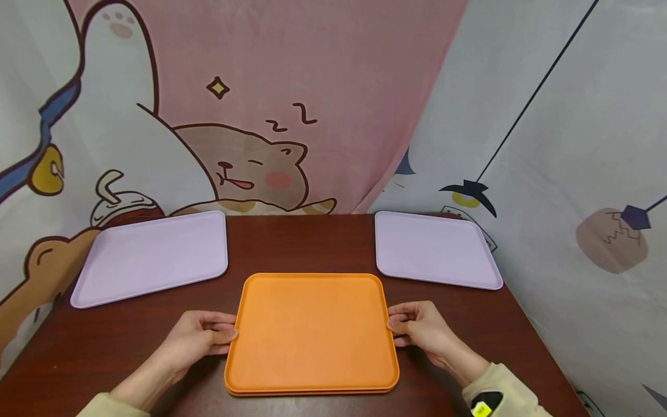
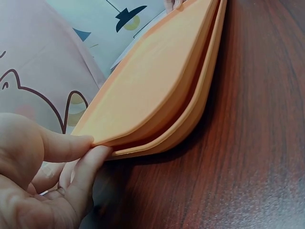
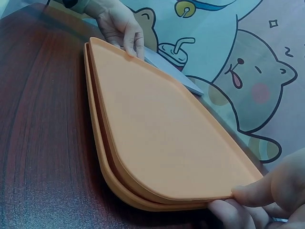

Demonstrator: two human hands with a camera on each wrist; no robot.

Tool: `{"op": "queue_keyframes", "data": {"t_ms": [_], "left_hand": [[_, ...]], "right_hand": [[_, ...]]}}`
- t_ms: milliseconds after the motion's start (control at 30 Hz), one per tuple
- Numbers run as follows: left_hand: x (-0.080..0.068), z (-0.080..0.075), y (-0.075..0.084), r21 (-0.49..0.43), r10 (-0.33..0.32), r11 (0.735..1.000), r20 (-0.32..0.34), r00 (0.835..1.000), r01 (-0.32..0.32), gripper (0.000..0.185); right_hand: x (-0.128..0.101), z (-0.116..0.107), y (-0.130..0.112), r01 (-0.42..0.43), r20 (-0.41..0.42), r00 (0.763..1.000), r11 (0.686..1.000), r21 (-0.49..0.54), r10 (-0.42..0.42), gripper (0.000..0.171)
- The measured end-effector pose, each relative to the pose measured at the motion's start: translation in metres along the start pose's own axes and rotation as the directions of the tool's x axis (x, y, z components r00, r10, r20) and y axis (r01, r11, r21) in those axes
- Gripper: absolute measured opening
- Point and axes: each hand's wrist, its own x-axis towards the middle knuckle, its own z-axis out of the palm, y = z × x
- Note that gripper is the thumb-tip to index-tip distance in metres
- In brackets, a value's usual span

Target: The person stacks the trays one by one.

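Note:
Two orange trays lie one on the other at the front middle of the table, the upper tray [image 1: 312,333] covering most of the lower tray [image 2: 190,117]. A narrow dark gap runs between their rims in both wrist views. At the left side my left hand [image 1: 195,339] pinches the upper tray's edge, thumb on the rim and a finger beneath. My right hand [image 1: 422,330] pinches the opposite edge the same way, with its thumb [image 3: 252,192] on top of the rim. The trays' undersides are hidden.
A pale lilac tray [image 1: 156,255] lies at the back left of the dark wooden table [image 1: 299,243]. Another lilac tray [image 1: 435,249] lies at the back right. A cartoon-printed cloth [image 1: 339,69] hangs behind the table and along its sides.

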Motion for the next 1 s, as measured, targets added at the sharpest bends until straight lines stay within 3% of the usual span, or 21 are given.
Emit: {"op": "queue_keyframes", "data": {"t_ms": [300, 1000], "left_hand": [[0.0003, 0.0008, 0.0004, 0.017, -0.018, 1.000, -0.028, 0.999, 0.018, 0.038], [-0.0029, -0.0013, 0.0010, 0.017, -0.003, 1.000, -0.005, 1.000, 0.003, 0.039]], "right_hand": [[-0.0007, 0.0018, 0.0009, 0.002, -0.026, 1.000, 1.000, -0.015, -0.002, 0.030], [-0.0024, 0.0035, 0.0012, -0.005, -0.037, 0.999, 1.000, -0.012, 0.004, 0.031]]}}
